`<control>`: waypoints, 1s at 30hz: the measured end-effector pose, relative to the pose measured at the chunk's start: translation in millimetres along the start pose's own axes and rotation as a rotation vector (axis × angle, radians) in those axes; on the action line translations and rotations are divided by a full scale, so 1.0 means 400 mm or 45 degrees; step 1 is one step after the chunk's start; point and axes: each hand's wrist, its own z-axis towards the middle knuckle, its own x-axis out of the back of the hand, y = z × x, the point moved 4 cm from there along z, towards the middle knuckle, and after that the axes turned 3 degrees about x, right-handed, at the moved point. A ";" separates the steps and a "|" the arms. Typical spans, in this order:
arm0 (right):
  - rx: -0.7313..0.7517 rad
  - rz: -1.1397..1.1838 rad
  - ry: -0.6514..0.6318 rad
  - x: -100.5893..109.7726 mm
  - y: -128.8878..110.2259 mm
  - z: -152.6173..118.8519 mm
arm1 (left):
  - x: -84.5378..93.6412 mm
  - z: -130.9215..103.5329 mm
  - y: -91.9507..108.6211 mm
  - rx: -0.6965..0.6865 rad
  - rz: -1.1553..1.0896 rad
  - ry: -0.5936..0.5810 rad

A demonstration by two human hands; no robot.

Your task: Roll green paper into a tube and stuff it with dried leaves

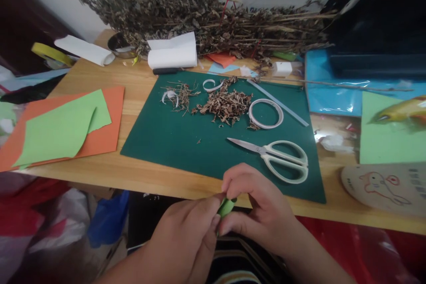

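Observation:
Both hands meet just off the table's front edge, around a small green paper piece (226, 207) that looks rolled or folded. My left hand (189, 226) has its fingers closed on the piece's left side. My right hand (261, 206) pinches it from the right with thumb and fingers. Much of the piece is hidden by the fingers. Beyond the hands, white-handled scissors (282, 159) lie on a dark green mat (166, 137), blades to the left. A heap of dried leaves (228, 105), a roll of tape (266, 114) and thin stems (183, 96) are also on the mat.
Orange paper (115, 120) and green sheets (60, 131) lie at the left. Bundled dried plants (186, 17) and a white paper roll (173, 53) stretch along the back. A blue packet (339, 97) and an oval board with a drawing (382, 186) are at the right.

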 end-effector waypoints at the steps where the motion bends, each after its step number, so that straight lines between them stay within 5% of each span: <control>1: 0.001 0.000 0.009 0.001 0.000 0.001 | -0.001 -0.001 0.000 -0.007 0.009 0.000; 16: 0.069 -0.070 0.134 0.003 0.005 -0.022 | 0.004 0.015 0.003 0.212 -0.479 -0.062; 30: 0.205 -0.272 0.104 -0.001 -0.004 -0.009 | 0.000 0.018 -0.009 0.110 -0.509 -0.113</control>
